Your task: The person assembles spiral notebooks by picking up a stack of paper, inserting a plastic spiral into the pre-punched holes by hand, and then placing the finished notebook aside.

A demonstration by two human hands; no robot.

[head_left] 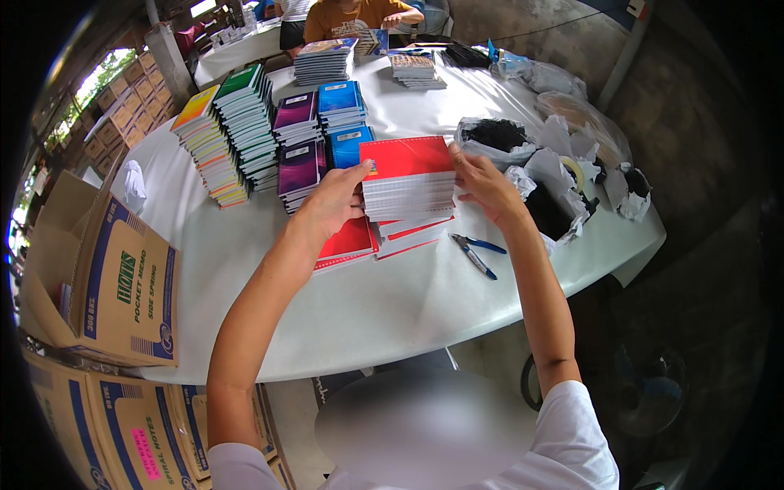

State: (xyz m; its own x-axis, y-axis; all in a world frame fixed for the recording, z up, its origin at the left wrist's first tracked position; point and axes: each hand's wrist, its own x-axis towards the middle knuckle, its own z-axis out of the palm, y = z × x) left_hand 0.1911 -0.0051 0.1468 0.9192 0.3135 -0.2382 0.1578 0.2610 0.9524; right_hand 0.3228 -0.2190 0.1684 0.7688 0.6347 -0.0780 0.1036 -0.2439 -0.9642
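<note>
Between my two hands is a stack of red-covered notebooks [406,193], its white page edges facing me. My left hand [336,194] presses on its left side, thumb on the top cover's corner. Against its right side is my right hand [487,184], thumb near the top right corner. More red notebooks [347,242] lie beneath and to the left, partly hidden. Just right of the stack, blue-and-black handled pliers [476,254] rest on the table.
Stacks of yellow [198,114], green [242,90], purple [299,159] and blue notebooks [341,102] stand behind left. Paper-lined bags of black pieces [496,137] sit at right. An open cardboard box [131,278] is at left. Across the white table [384,310] another person [347,20] handles notebooks.
</note>
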